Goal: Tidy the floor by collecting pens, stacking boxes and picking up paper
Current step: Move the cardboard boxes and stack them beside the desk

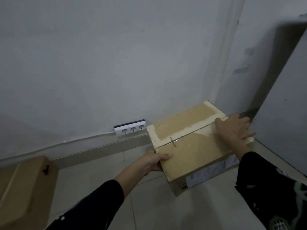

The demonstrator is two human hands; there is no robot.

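Note:
A large brown cardboard box point(191, 143) with torn tape strips on its lid sits in the room's corner on the tiled floor. My left hand point(156, 161) grips its near left edge, thumb on top. My right hand point(232, 130) lies flat on the lid's right side, fingers spread over the far right edge. A white label shows on the box's front side. A second brown cardboard box point(28, 193) stands at the lower left, apart from both hands. No pens or paper are in view.
A white three-socket power strip point(131, 129) leans on the wall just left of the big box, its cable running left along the skirting. A grey panel or door point(282, 113) stands close on the right. Light floor tiles point(149, 205) lie between the boxes.

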